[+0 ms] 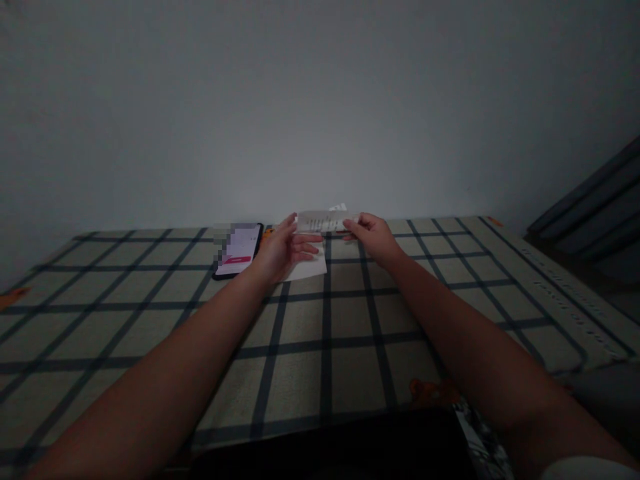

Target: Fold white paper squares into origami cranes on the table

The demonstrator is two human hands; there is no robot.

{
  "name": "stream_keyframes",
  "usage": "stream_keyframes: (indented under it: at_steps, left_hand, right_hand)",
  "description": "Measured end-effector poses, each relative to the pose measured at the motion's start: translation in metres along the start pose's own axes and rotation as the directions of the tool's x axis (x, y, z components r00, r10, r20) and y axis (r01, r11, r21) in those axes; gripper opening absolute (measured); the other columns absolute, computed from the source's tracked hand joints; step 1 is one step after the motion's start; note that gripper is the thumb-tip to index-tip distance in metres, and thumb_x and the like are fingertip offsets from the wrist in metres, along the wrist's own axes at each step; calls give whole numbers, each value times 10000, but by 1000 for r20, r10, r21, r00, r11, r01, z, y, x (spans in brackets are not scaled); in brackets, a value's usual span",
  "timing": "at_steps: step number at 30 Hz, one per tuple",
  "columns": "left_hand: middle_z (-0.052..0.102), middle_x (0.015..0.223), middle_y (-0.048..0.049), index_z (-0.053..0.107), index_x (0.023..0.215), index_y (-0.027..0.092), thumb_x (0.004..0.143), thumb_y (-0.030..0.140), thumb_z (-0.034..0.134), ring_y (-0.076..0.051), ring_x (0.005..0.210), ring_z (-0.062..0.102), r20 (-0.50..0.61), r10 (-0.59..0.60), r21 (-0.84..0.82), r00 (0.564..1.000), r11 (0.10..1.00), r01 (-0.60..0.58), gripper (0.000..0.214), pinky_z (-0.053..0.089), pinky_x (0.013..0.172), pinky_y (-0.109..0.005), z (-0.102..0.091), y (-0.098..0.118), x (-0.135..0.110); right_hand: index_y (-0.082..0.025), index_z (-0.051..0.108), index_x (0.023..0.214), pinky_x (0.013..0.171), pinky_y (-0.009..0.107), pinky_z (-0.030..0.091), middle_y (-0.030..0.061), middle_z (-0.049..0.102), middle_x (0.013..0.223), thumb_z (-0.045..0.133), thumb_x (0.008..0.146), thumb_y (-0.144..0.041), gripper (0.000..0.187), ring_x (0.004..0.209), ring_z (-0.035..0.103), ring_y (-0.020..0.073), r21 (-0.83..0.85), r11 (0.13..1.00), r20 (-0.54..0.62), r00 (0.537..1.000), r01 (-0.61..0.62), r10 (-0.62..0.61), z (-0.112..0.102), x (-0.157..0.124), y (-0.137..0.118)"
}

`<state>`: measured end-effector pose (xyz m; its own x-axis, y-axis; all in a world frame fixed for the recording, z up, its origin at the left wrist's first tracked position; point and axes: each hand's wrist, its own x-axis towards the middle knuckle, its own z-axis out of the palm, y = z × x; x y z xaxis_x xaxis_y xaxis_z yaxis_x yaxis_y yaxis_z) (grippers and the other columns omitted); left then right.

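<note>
A small slip of printed paper (323, 221) is held up off the table between my two hands. My right hand (373, 235) pinches its right end between thumb and fingers. At the left end, my left hand (284, 248) has the slip's edge against its thumb side, while its other fingers stretch out below the slip. Beneath and beside my left hand lies a white sheet of paper (311, 266), partly covered by that hand. Behind the slip another piece of white paper (341, 207) shows only at its corner.
A phone (243, 250) with a lit screen lies just left of my left hand. The table's checked cloth (305, 327) runs back to a plain grey wall (320, 107). Something dark (330, 447) sits at the near edge, and dark folded fabric (595, 207) is at the right.
</note>
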<state>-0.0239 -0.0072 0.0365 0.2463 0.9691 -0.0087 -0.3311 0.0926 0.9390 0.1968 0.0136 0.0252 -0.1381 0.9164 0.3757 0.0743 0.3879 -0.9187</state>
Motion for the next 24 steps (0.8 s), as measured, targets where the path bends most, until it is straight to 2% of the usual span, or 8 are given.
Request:
stream_keyframes:
  at_steps: [2,4,7,10,12,17,21,24]
  left_hand:
    - [758,903,-94,222,1531,260,840,327,570,-186,621,705,-11,104,92,995,990,-103,776,569,533,-288,2,-2,-2]
    - [745,1012,-105,368,1471,265,811,335,617,-187,675,708,-12,180,207,984,963,-174,709,567,536,-281,4,-4,-4]
    - [720,1067,-132,682,1101,158,770,390,705,-197,757,697,-41,250,357,967,908,-220,406,561,541,-266,5,-7,-5]
    - [730,911,-121,726,869,120,745,452,748,-199,762,685,-107,285,419,952,882,-217,355,558,565,-265,4,-10,-3]
    - [732,865,-109,732,850,117,732,459,764,-194,769,688,-142,285,385,948,898,-212,363,567,616,-273,1,-11,0]
    - [743,934,-109,731,858,111,669,375,824,-179,844,698,-157,250,225,955,951,-212,338,563,851,-321,0,-15,4]
    - [732,925,-68,680,835,130,674,321,817,-153,859,691,-143,268,163,953,956,-244,285,553,889,-313,2,-15,3]
    - [723,870,-32,586,873,159,657,291,825,-142,826,697,-155,286,156,946,952,-262,349,565,847,-306,1,-15,6]
  right_hand:
    - [-184,619,764,715,311,554,41,690,798,696,779,-511,336,763,669,160,10,1000,-41,999,-22,22,1,1,3]
    - [-184,611,747,723,317,556,45,693,797,705,770,-514,345,761,668,162,15,999,-36,999,-31,32,2,2,5]
    - [-181,612,721,745,323,556,35,674,762,718,758,-509,346,759,662,161,27,999,-3,1000,-29,29,3,2,7]
    - [-181,609,694,755,321,553,20,654,740,730,747,-499,344,737,648,149,29,999,5,999,-41,41,2,2,7]
    - [-180,627,716,783,326,554,29,674,794,734,745,-491,331,754,648,146,58,997,12,999,-52,51,2,2,7]
    - [-182,650,760,818,336,548,57,706,886,752,721,-478,316,803,653,153,144,985,34,995,-96,92,4,2,5]
    - [-182,606,679,736,314,521,40,685,753,757,702,-467,323,728,634,150,32,996,-5,996,-88,89,4,0,2]
    - [-182,582,646,679,300,488,31,663,696,734,722,-480,343,681,604,145,-94,994,-21,998,-60,58,2,-1,0]
